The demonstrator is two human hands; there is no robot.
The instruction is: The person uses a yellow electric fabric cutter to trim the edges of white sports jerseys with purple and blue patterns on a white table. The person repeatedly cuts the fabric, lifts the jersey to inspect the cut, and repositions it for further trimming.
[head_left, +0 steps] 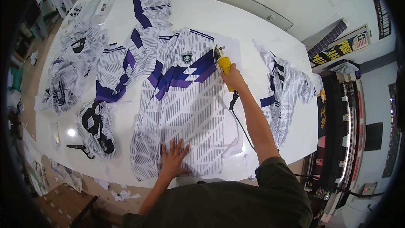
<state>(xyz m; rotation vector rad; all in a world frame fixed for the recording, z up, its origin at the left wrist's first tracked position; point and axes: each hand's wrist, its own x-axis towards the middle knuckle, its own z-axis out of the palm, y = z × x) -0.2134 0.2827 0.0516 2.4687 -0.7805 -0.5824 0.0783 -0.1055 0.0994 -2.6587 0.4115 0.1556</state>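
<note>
A large white fabric panel (190, 114) with grey stripes, a purple band and a dark crest lies spread on the white table (236, 21). My left hand (174, 160) rests flat on its lower part, fingers spread. In my right hand (233, 78) is a yellow corded electric fabric cutter (224, 64), its metal head at the panel's upper right edge, beside the purple band. A black cord (243, 127) runs from the cutter down toward my arm. Whether the blade touches the cloth cannot be made out.
More striped fabric pieces (112, 71) lie on the left, with a bunched piece (97, 126) beside black-handled scissors (82, 148). Another patterned piece (282, 88) lies on the right. Scraps (124, 195) litter the floor near a cardboard box (63, 207).
</note>
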